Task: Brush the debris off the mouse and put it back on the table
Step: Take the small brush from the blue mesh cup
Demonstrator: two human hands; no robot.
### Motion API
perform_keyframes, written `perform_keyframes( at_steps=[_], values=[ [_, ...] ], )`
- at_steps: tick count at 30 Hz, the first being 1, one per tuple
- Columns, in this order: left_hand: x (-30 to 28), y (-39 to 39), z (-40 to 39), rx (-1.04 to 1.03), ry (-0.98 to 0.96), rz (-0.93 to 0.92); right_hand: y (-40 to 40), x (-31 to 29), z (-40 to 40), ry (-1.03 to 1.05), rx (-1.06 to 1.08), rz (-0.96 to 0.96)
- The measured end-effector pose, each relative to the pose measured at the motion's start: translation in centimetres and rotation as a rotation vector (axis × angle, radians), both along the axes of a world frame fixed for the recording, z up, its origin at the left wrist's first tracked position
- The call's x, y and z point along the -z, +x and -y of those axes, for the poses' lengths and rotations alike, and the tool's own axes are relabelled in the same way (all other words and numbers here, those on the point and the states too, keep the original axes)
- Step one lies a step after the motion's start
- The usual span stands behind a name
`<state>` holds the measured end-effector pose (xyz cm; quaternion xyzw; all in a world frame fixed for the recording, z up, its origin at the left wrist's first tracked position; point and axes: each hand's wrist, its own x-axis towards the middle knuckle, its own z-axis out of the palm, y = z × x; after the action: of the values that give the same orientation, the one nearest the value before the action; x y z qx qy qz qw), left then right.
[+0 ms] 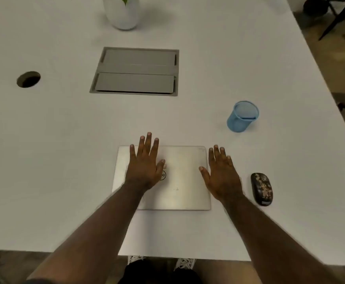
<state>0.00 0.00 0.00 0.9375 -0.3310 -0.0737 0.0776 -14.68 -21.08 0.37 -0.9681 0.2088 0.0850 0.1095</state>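
A black mouse [262, 188] lies on the white table [65, 160], right of a closed silver laptop [179, 181]. Brownish crumbs of debris cover the mouse's top. My right hand [222, 177] is flat and spread over the laptop's right edge, a short gap left of the mouse, not touching it. My left hand [146, 163] rests palm down with fingers apart on the laptop's left half. Neither hand holds anything.
A blue mesh pen cup [242, 116] stands behind the mouse. A grey cable hatch [135, 71] sits in the table's middle, a round cable hole [28, 79] to its left, a white plant pot [122, 12] at the far edge. The table's right edge runs diagonally past the mouse.
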Motion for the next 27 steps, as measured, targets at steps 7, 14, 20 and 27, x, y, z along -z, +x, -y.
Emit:
perform_keyframes(
  at_steps=[7,14,20,27],
  values=[
    [3.9,-2.0,-1.1,-0.026,0.072,-0.074,-1.3,2.1,-0.6,0.050,-0.019,-0.098],
    [6.7,-2.2,-0.7,-0.054,-0.005,-0.082,2.5,-1.9,5.7,-0.077,0.072,0.204],
    [7.8,-2.3,-1.1,-0.047,-0.049,-0.034,6.3,-4.5,15.2,-0.172,0.280,0.281],
    [8.6,-2.2,-1.3,-0.049,-0.056,-0.025,9.7,-3.2,18.8,-0.190,0.360,-0.109]
  ],
)
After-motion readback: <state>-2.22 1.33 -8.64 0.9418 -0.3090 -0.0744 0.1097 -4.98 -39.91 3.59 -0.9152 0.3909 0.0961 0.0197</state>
